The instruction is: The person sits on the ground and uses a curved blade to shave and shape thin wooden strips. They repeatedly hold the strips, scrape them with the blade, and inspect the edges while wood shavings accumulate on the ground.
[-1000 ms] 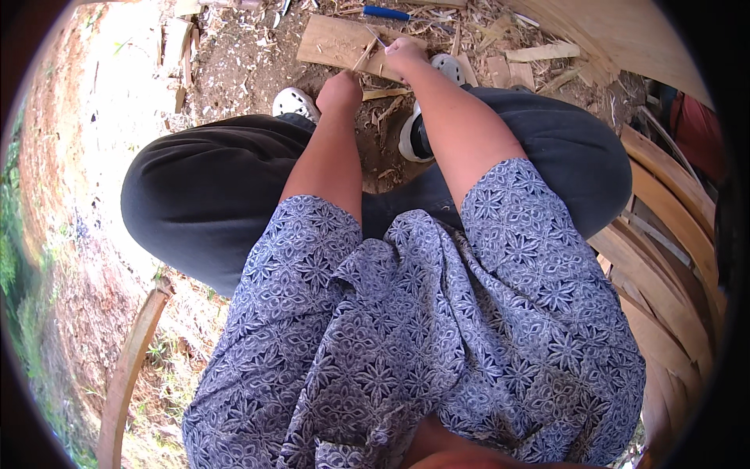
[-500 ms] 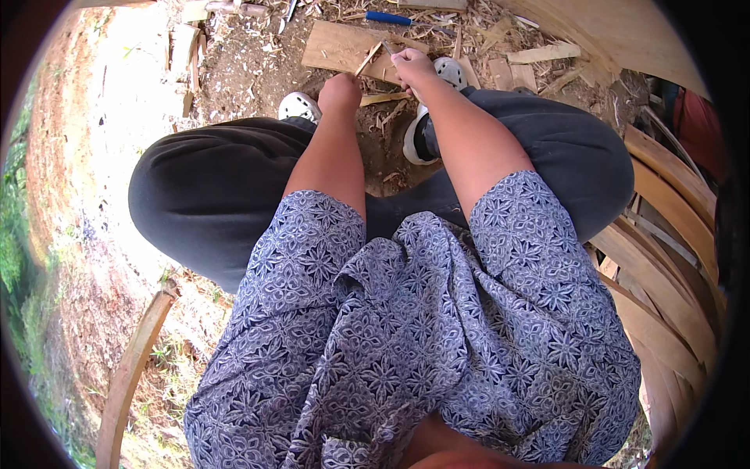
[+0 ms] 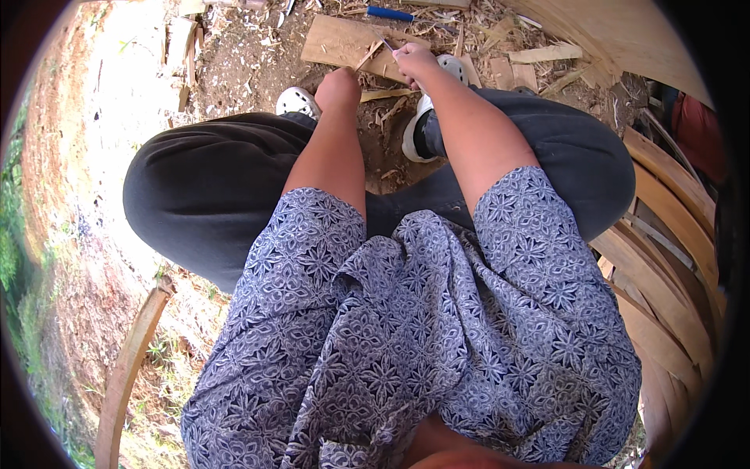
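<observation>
My left hand point(image 3: 338, 89) is closed around the lower end of a thin wooden stick point(image 3: 369, 55), which slants up and to the right. In my closed right hand point(image 3: 415, 62) is a knife; its narrow blade point(image 3: 387, 44) points up and left, close to the stick's upper end. The knife's handle is hidden by my fingers. Beneath both lies a flat wooden board point(image 3: 336, 39) on the ground between my feet. Whether the blade touches the stick I cannot tell.
Beyond the board lies a tool with a blue handle point(image 3: 390, 14). Wood shavings and offcuts point(image 3: 545, 53) cover the dirt around it. My white clogs point(image 3: 297, 102) flank the work. Long curved planks point(image 3: 664, 266) are stacked at right; a curved wooden piece point(image 3: 129, 367) stands at lower left.
The knife blade has shifted slightly up and left, to above the stick's tip. Both hands keep their grip and nearly the same place.
</observation>
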A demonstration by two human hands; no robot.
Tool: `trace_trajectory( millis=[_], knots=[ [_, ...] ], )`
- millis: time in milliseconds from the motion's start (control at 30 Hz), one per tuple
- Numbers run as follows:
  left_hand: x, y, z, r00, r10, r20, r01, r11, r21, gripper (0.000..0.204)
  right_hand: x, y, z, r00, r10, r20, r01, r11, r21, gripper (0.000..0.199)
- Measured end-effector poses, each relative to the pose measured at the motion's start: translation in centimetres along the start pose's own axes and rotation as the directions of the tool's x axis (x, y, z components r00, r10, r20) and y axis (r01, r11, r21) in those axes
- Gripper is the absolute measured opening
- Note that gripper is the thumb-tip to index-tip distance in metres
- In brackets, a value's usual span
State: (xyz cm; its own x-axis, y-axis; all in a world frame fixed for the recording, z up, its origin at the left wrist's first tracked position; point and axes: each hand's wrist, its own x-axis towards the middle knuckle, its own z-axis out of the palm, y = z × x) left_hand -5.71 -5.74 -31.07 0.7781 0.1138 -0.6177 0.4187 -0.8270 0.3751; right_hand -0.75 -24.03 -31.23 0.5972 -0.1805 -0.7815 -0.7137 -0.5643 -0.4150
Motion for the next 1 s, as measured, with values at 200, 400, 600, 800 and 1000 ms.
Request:
trace_trajectory(
  millis=[200,400,600,800,1000],
  knots=[
    [-0.2,-0.2,0.8,1.0,0.017,-0.005,-0.016,0.998,0.066,0.039,-1.6,-2.0,-0.1,0.999,0.022,-0.03,-0.026,0.989,-0.143,0.028],
    [0.1,0.1,1.3,1.0,0.024,0.014,-0.024,1.0,-0.001,0.05,0.9,0.6,1.4,0.981,-0.126,-0.147,0.091,0.97,-0.224,0.028],
    [1.5,-1.2,1.6,0.997,0.038,0.06,-0.033,0.996,-0.082,0.047,-0.5,-0.3,0.6,0.999,0.03,-0.015,-0.03,1.0,-0.008,0.029],
    [1.4,-0.7,1.2,1.0,0.028,0.014,-0.027,0.999,-0.042,0.044,-0.9,0.2,-0.7,0.997,0.033,0.068,-0.042,0.99,0.133,0.028],
    [0.7,0.0,0.4,1.0,0.001,0.02,0.0,1.0,-0.021,0.043,-0.9,0.9,-0.6,0.994,0.013,0.111,-0.023,0.995,0.094,0.037]
  ],
)
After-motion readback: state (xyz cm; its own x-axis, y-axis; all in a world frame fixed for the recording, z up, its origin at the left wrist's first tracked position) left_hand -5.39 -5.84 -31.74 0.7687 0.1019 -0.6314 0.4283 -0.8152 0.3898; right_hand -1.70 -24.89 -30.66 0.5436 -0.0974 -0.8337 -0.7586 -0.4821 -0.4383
